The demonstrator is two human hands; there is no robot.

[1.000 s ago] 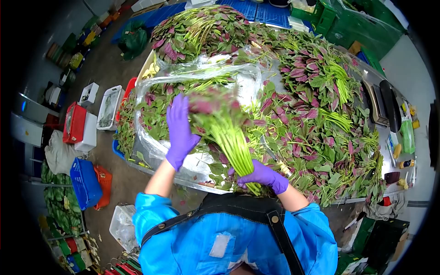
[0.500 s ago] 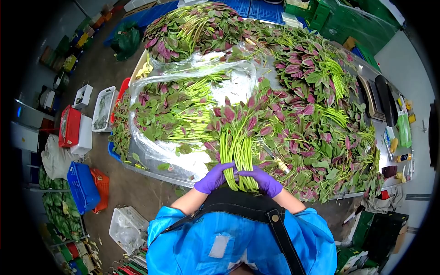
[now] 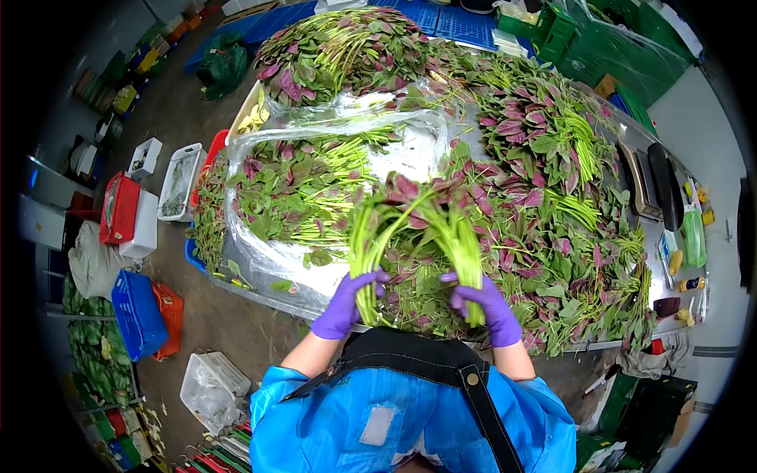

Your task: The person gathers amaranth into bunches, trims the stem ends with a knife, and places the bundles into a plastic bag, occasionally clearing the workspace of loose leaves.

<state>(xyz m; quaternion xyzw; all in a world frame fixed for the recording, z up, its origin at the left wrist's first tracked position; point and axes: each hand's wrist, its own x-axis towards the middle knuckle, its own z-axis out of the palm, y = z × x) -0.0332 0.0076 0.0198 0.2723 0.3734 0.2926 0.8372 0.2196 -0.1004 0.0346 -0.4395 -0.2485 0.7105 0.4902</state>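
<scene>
Red amaranth, two bunches: left hand (image 3: 344, 306) closed round the stem ends of the left bunch (image 3: 364, 236), right hand (image 3: 485, 303) likewise gripping the right bunch (image 3: 464, 236) (both gloved purple), held over the heaped table (image 3: 627, 130) at its near edge, just beside an open clear plastic bag (image 3: 410, 146) holding loose amaranth (image 3: 303, 185).

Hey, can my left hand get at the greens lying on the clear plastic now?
Probably yes for reach: the greens on the plastic lie ahead of the left hand with nothing between. But that hand is shut on a bunch of stems, so it can't grab more.
</scene>
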